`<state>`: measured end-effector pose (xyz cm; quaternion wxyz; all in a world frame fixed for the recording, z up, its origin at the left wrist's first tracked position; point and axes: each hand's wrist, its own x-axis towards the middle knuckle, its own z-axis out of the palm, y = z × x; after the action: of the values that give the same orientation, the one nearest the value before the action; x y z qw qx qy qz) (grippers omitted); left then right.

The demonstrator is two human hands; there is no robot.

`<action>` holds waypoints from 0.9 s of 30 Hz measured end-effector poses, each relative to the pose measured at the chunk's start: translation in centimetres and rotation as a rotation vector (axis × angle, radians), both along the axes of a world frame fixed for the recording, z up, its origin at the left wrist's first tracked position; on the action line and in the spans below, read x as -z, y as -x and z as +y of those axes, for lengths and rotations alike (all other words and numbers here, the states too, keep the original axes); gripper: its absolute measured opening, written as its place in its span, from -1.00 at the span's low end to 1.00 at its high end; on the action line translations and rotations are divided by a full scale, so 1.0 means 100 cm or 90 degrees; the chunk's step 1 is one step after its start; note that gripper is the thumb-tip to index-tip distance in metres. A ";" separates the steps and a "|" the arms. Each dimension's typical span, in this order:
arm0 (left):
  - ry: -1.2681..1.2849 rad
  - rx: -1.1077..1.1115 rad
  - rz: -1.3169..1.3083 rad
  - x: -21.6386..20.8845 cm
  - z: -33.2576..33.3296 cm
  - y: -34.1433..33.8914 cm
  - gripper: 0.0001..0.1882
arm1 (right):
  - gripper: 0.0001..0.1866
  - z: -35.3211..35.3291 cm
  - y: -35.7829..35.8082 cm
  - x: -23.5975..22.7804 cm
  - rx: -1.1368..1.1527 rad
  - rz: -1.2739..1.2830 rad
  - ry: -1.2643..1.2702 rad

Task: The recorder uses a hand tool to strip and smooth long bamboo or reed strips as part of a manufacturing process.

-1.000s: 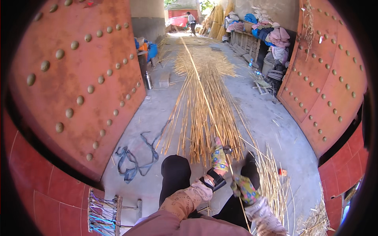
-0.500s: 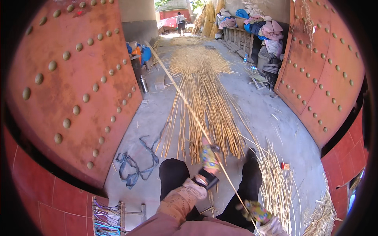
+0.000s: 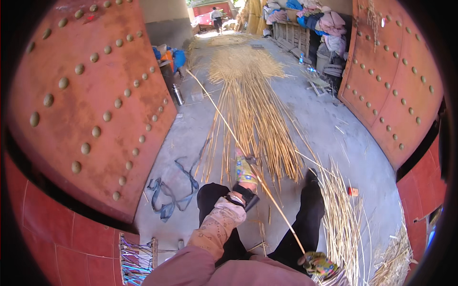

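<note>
A single long straw-coloured stalk runs slantwise in front of me, from the lower right up to the far left. My left hand, in a flower-patterned glove with bare fingers, is closed around its middle, between my knees and the spread stalks. Down by my right thigh, my right hand, in a similar glove, grips the near end. Beyond the left hand lies a fanned layer of long reed-like stalks, cut ends toward me. A pile of paler, thinner stalks lies beside my right leg.
Studded red doors stand at left and right. A blue-grey strap lies left of my leg, and a small red box to the right. A metal flask stands by the left door. Another person is far back.
My right hand has moved slightly right and down at the stalk's near end. The stalk's far tip now appears lower and nearer. My left hand still holds its middle, slightly farther left.
</note>
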<state>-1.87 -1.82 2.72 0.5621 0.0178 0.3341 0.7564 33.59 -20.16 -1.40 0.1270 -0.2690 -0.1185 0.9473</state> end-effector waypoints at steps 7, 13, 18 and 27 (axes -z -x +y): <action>0.087 0.128 -0.027 0.017 -0.037 -0.088 -0.48 | -0.82 0.083 0.121 -0.057 0.099 -0.171 -0.581; 0.021 0.022 0.051 -0.004 -0.021 -0.004 -0.50 | -0.79 0.037 0.077 -0.041 0.008 -0.277 -0.439; 0.084 -0.092 0.030 0.007 -0.021 -0.001 -0.50 | -0.77 0.007 0.041 -0.036 0.023 -0.145 -0.199; -0.015 0.151 -0.002 0.048 -0.034 -0.057 -0.57 | -0.79 0.035 0.089 -0.051 0.138 -0.262 -0.391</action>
<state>3.83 -5.20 -2.07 0.6481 0.0627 0.3194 0.6884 24.72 -16.67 3.70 0.2750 -0.4141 -0.3909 0.7746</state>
